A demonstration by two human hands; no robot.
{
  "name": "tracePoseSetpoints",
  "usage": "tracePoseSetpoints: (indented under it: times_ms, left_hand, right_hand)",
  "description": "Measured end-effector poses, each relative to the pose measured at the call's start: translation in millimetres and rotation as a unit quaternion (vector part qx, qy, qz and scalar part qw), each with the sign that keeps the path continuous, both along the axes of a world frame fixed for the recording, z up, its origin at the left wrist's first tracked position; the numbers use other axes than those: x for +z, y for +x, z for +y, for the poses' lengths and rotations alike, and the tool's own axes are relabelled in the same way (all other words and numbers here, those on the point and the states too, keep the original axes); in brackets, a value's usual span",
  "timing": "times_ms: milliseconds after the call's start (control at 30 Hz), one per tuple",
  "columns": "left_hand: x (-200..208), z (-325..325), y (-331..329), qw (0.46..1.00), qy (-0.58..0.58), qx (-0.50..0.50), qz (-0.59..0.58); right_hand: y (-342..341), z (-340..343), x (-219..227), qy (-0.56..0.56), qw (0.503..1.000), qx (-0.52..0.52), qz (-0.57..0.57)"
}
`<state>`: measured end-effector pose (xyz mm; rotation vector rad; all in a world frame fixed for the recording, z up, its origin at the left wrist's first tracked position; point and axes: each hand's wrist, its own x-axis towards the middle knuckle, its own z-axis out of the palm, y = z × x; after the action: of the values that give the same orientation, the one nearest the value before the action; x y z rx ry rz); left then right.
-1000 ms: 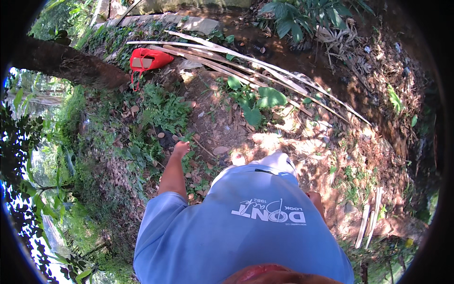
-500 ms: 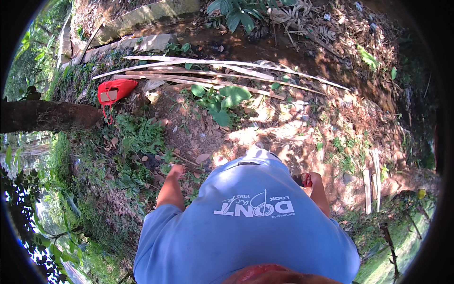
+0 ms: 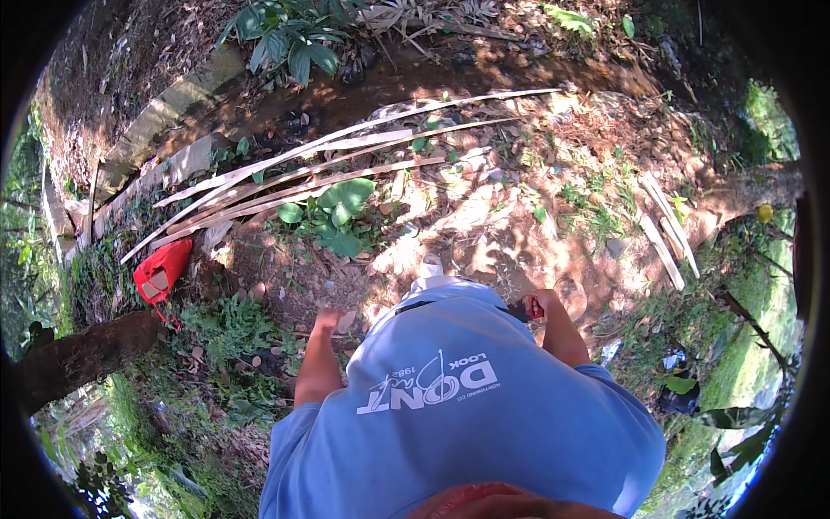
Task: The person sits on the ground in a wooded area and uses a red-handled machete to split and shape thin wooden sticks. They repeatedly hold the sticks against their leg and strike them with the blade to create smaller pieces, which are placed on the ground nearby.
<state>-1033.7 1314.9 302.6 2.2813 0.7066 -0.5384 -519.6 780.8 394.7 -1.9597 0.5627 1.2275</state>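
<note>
My right hand [image 3: 545, 302] hangs at the right side of my blue shirt [image 3: 432, 363], closed round a red-handled tool [image 3: 535, 306]. A dark part of the tool shows beside the fingers; the rest is hidden, so its exact kind does not show. My left hand [image 3: 328, 317] hangs low on the left over leafy ground, with fingers loosely apart and nothing visible in them. Ahead, several long split wooden strips [image 3: 346, 143] lie across one another on the ground. Neither hand touches them.
A red bag [image 3: 162, 270] lies at the left near a tree trunk [image 3: 95, 355]. Shorter wooden strips [image 3: 664, 229] lie at the right. A broad-leaved plant [image 3: 337, 212] grows just in front of the long strips. Concrete edging [image 3: 177, 108] runs along the far left.
My view has turned to the right, so the long strips and the red bag sit further left. My right hand is nearer my body and still grips the red-handled tool.
</note>
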Motion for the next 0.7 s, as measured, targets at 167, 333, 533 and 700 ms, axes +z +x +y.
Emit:
tracePoseSetpoints:
  times_ms: [167, 333, 533, 700]
  left_hand:
    - [-19, -9, -12, 0.961, -0.168, 0.183, -0.12]
    - [21, -27, 20, 0.846, -0.246, 0.455, 0.128]
    - [45, -38, 41, 0.836, -0.285, 0.457, 0.104]
    - [66, -48, 58, 0.807, -0.302, 0.499, 0.094]
  right_hand:
    - [-2, -41, -16, 0.014, 1.0, -0.013, -0.008]
    - [11, -40, -17, -0.047, 0.998, -0.022, 0.038]
    - [34, -18, -24, -0.01, 0.996, 0.03, 0.084]
    - [74, 15, -41, -0.058, 0.986, 0.155, -0.024]
